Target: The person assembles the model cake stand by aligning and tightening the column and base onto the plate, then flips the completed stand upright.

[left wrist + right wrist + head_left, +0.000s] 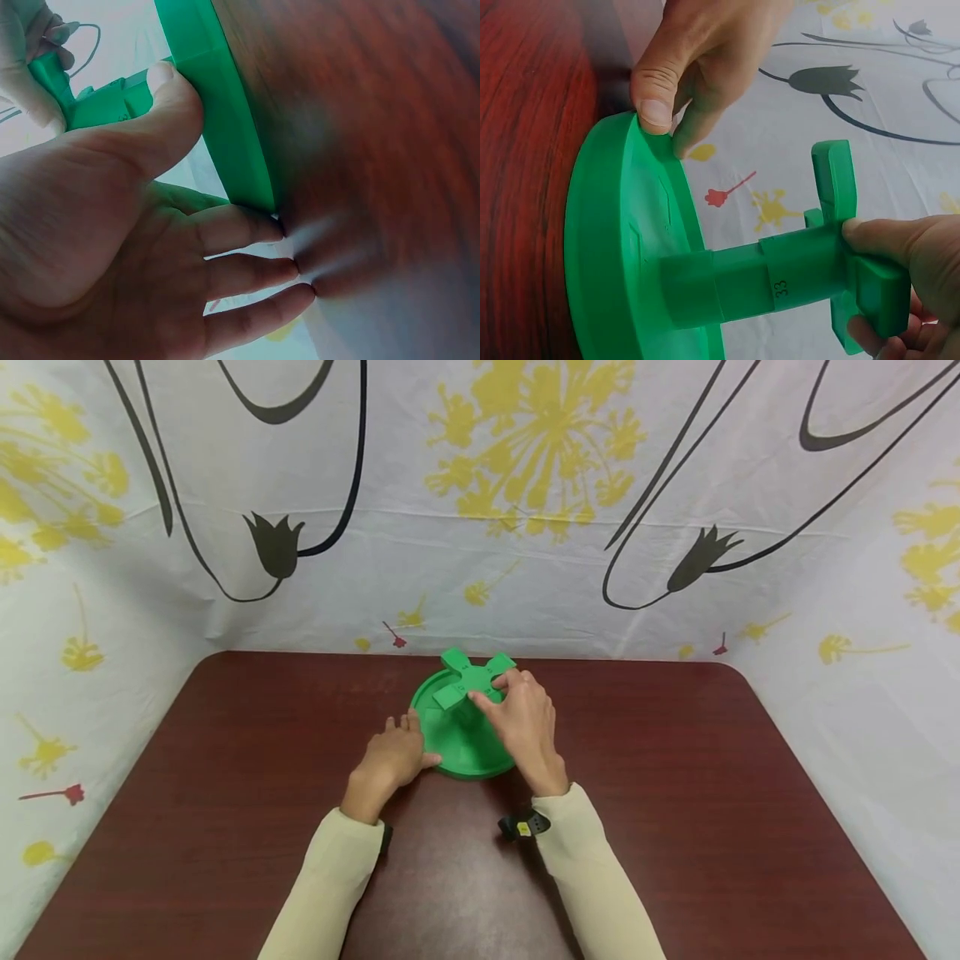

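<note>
A green round base (459, 750) with a raised rim stands on the table. From its middle rises a stepped green post (742, 281) marked 33, topped by a green four-armed cross piece (474, 677). My left hand (393, 752) holds the base's rim at its left side, thumb toward the near edge. In the left wrist view its other fingertips (300, 291) reach down to the tabletop beside the base. My right hand (525, 718) grips one arm of the cross piece at the right, with thumb and fingers around it. The base's right edge is partly hidden behind this hand.
The dark reddish-brown table (225, 827) ends at the back against a white patterned cloth (547, 602), which also rises along both sides. A black wrist strap (523, 825) shows at the right sleeve.
</note>
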The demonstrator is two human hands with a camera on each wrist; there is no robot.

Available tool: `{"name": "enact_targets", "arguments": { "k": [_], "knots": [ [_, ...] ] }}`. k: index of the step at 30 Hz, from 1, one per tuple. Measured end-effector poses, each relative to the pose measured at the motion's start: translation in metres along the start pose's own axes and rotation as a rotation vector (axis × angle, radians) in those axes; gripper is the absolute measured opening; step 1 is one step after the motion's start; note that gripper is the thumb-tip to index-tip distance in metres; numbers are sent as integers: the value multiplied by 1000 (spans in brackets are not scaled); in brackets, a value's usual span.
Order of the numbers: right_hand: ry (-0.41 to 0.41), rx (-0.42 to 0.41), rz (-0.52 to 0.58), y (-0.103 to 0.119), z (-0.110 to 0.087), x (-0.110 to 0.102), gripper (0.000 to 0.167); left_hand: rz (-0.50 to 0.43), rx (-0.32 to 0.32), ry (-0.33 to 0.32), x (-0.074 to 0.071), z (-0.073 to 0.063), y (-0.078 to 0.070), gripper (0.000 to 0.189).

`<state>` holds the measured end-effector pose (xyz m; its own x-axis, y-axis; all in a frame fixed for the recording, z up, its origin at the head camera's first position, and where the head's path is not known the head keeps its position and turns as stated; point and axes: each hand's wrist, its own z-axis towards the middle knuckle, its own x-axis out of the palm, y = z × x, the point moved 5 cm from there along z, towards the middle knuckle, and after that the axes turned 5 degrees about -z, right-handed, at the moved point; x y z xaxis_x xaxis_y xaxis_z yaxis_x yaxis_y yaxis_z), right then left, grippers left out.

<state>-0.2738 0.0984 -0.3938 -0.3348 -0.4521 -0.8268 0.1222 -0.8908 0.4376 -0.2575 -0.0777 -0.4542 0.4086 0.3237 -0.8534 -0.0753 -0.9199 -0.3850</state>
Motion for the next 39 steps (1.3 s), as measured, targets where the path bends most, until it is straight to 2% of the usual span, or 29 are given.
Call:
{"name": "enact_targets", "arguments": {
  "k": [7,11,16,18,20,23,27,30,32,36,39],
  "knots": [
    [37,-26,-5,0,-1,0,38,-39,-20,33,-2,1,5,91],
    [115,-39,38,-10,1,-5,39,-89,36,23,-4,2,11,88],
    [183,-5,217,-39,12,-21,44,-228,119,-35,-24,7,27,69],
    [188,17,250,-56,17,-25,46,-278,124,-57,-34,10,35,62],
    [214,38,230,-73,21,-25,44,-312,119,-66,-43,15,40,59],
    [353,82,179,-93,22,-15,37,-374,92,-38,-48,23,44,54],
    [582,153,185,-106,18,7,35,-494,47,36,-47,31,42,46],
    [656,198,208,-109,15,20,34,-541,22,61,-44,37,37,33],
    [665,209,214,-109,15,25,30,-533,3,58,-42,41,35,29],
    [640,205,214,-106,14,31,19,-484,-15,33,-39,47,31,48],
    [610,181,187,-104,14,32,16,-468,-25,21,-36,49,31,42]
  ]
}}
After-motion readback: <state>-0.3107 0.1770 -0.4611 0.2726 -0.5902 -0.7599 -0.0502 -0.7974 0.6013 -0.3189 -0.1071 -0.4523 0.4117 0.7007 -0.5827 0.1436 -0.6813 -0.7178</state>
